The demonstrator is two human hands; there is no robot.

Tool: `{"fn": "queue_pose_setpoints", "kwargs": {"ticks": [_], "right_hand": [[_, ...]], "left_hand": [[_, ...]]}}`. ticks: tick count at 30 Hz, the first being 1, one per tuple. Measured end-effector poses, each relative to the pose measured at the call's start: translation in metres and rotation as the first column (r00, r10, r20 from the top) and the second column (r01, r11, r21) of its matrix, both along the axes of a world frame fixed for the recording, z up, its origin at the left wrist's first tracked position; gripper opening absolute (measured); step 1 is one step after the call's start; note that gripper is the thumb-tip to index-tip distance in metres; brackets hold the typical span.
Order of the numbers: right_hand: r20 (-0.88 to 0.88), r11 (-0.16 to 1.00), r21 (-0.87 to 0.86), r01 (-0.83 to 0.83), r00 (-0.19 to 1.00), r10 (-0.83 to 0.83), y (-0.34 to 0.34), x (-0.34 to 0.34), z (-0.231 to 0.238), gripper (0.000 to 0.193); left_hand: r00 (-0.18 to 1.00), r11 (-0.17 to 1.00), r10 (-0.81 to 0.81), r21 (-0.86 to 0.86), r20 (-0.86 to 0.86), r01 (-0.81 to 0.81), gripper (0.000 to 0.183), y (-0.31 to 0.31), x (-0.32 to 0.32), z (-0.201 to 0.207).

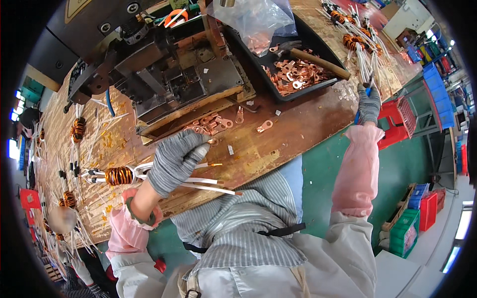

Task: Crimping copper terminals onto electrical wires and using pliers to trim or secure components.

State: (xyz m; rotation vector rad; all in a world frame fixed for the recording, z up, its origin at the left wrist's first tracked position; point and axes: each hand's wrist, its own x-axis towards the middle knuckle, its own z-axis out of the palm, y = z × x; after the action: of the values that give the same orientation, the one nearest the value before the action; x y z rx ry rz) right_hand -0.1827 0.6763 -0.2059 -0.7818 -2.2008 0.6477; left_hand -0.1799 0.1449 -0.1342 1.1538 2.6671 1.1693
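Observation:
My left hand, in a grey knitted glove, is closed over the bench, thumb and forefinger meeting at a copper cable lug beside a small pile of copper lugs. Under this hand run white leads with bare copper ends. They come from a copper-wound ring coil to its left. Far to the right, my right hand, gloved alike, is wrapped round a blue-handled tool, seemingly pliers. The tool's dark tip is close to the white leads of other coils.
A dark metal press stands on the wooden bench. Behind it, a black tray holds many lugs, a hammer and a plastic bag. More coils lie at left. A red stool stands off the bench's right edge.

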Motion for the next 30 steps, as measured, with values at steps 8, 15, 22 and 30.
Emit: {"fn": "queue_pose_setpoints", "kwargs": {"ticks": [8, 15, 22, 30], "right_hand": [[0.116, 0.651, 0.62, -0.438, 0.872, 0.476, 0.03, -0.075, 0.02, 0.066], [-0.292, 0.962, -0.002, -0.272, 0.921, 0.26, -0.044, -0.008, 0.04, 0.028], [-0.259, 0.765, -0.268, -0.585, 0.809, 0.527, -0.215, 0.151, 0.005, 0.012], [-0.606, -0.266, -0.794, -0.547, 0.678, 0.416, -0.304, 0.189, -0.003, 0.031]], "left_hand": [[0.934, 0.998, -0.071, 0.025, 0.351, 0.066, 0.029, -0.004, -0.02, 0.014], [0.995, 0.973, -0.026, -0.228, 0.092, 0.046, 0.045, -0.01, -0.016, 0.009], [0.938, 0.962, 0.271, 0.103, -0.217, -0.254, 0.029, -0.045, 0.019, 0.044], [0.988, 0.962, 0.054, 0.257, 0.141, -0.089, 0.049, 0.016, 0.13, -0.021]]}}
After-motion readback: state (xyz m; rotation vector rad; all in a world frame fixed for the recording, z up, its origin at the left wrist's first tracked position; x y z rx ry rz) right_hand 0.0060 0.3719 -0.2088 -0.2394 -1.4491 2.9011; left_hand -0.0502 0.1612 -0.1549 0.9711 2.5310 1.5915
